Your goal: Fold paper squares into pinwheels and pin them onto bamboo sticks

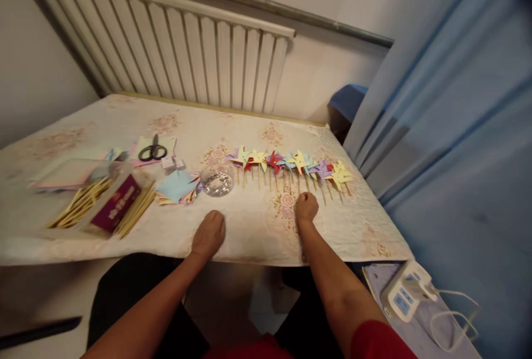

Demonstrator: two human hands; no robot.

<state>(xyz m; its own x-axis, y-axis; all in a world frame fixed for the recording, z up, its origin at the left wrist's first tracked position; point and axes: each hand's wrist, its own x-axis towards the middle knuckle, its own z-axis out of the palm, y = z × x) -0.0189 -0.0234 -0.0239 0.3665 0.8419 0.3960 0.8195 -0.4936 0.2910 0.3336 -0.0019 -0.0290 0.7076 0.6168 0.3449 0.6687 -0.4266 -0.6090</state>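
My left hand (210, 231) rests in a fist on the tablecloth, close to the front edge, and nothing shows in it. My right hand (306, 208), also curled into a fist, lies just in front of a row of paper pinwheels, with nothing seen in its fingers. The pinwheels (274, 162) are yellow, red, purple and blue, on thin wooden sticks that point toward me. A clear round dish (216, 180) of small shiny pieces sits beyond my left hand. Left of it is a fanned stack of coloured paper squares (178, 186), pale blue on top.
Black-handled scissors (153, 151) lie on paper sheets beside small white boxes (172, 164). Bundles of wooden sticks (133, 209) in clear packaging with a purple label (116, 204) are at the left. A radiator (187, 54) stands behind, a blue curtain (457, 154) and power strip (407, 291) at right.
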